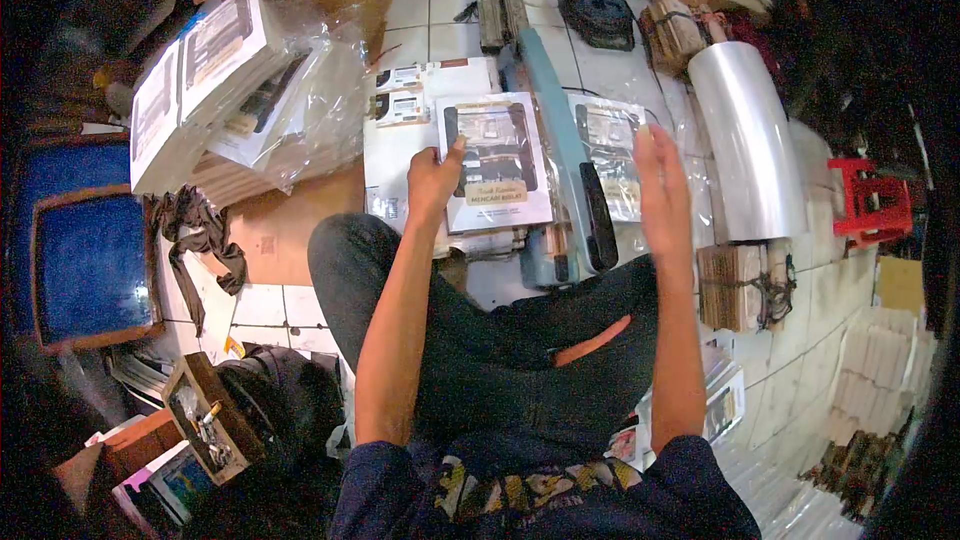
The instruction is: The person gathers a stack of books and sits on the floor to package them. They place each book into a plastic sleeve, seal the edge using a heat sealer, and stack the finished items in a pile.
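A white book (495, 162) with a dark picture on its cover lies left of a long blue-grey bar sealer (553, 110) with a black handle. My left hand (434, 178) grips the book's left edge, thumb on the cover. On the sealer's right, a similar book (608, 152) lies under clear plastic film. My right hand (660, 180) is at that book's right edge, fingers stretched out and somewhat blurred; whether it touches the film is hard to make out. Under the held book are white printed sheets or covers (395, 155).
Plastic-wrapped book stacks (215, 80) stand at left on cardboard. A big roll of clear film (748, 140) stands at right, near a tied bundle (735, 285) and a red stool (868, 202). A wooden box (205, 420) of small items sits lower left.
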Demonstrator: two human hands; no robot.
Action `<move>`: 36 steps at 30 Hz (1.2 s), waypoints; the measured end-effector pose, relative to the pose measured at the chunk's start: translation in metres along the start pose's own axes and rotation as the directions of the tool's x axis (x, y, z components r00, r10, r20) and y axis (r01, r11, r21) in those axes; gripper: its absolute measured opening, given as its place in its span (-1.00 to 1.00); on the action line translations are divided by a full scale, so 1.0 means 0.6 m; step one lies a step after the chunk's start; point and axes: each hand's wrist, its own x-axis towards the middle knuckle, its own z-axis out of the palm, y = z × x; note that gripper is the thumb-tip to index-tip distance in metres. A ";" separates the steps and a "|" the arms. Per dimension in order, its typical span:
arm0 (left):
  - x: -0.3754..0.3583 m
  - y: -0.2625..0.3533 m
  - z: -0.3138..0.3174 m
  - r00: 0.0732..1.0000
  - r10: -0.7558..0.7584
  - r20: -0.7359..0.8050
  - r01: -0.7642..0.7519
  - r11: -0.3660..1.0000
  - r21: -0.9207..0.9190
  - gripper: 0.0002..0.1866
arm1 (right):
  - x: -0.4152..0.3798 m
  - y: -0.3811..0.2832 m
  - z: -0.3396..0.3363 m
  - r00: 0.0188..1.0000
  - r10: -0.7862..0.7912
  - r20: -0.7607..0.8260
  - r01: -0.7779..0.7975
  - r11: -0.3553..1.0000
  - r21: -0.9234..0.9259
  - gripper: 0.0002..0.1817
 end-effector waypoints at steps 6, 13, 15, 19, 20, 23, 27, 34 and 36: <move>-0.006 0.008 0.003 0.999 -0.034 -0.001 0.034 0.998 -0.056 -0.37 | -0.098 0.006 0.065 0.980 -0.176 0.094 0.199 0.906 -0.375 -0.29; -0.036 0.052 -0.003 0.998 -0.054 0.016 0.055 0.994 -0.091 -0.36 | -0.121 0.078 0.098 0.970 -0.221 0.102 0.242 0.913 -0.328 -0.32; -0.034 0.052 0.002 0.999 -0.053 -0.011 0.053 0.998 -0.022 -0.37 | -0.119 0.075 0.098 0.971 -0.219 0.098 0.239 0.916 -0.322 -0.32; -0.030 0.041 0.011 0.999 -0.027 -0.022 0.026 0.999 -0.025 -0.37 | -0.120 0.083 0.104 0.971 -0.226 0.082 0.240 0.922 -0.304 -0.34; -0.031 0.038 0.012 1.000 -0.005 -0.007 0.005 0.999 -0.047 -0.37 | -0.121 0.086 0.106 0.967 -0.242 0.075 0.254 0.922 -0.293 -0.34; -0.023 0.021 0.014 1.000 0.016 0.022 -0.013 0.991 -0.136 -0.44 | -0.124 0.081 0.105 0.973 -0.219 0.067 0.229 0.926 -0.300 -0.32; -0.029 0.026 0.014 0.997 0.070 0.007 -0.066 0.957 -0.281 -0.62 | -0.122 0.077 0.099 0.975 -0.213 0.064 0.222 0.927 -0.303 -0.27; -0.072 0.107 -0.052 0.957 0.287 0.030 -0.161 0.618 -0.770 -0.70 | -0.096 0.000 0.053 0.980 -0.196 0.045 0.200 0.919 -0.341 -0.33; -0.084 0.118 -0.066 0.935 0.337 0.113 -0.109 0.574 -0.812 -0.65 | -0.085 -0.024 0.040 0.968 -0.243 0.065 0.251 0.914 -0.319 -0.35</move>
